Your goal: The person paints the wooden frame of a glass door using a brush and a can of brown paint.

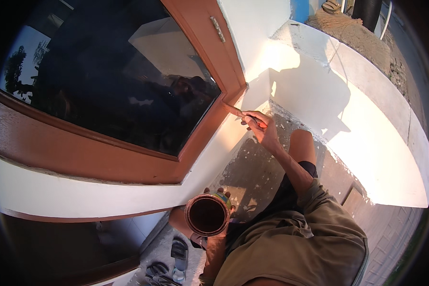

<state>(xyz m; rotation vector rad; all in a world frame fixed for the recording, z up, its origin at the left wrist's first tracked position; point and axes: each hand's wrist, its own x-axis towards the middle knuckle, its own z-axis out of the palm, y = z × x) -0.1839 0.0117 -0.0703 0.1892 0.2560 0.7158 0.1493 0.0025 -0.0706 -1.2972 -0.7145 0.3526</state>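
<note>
My right hand is closed round the handle of a paintbrush. The brush's bristle end lies at the inner corner of the reddish-brown window frame, next to the dark glass pane. Lower down, in front of my body, my left hand holds up a paint can, its fingertips showing past the far side. Brown paint coats the can's rim and inner wall. How much paint lies inside is too dark to make out.
White wall borders the frame, and a low white curved wall stands at the right. Sandals lie on the paint-spotted concrete floor. A metal hinge sits on the frame. A straw broom rests beyond the low wall.
</note>
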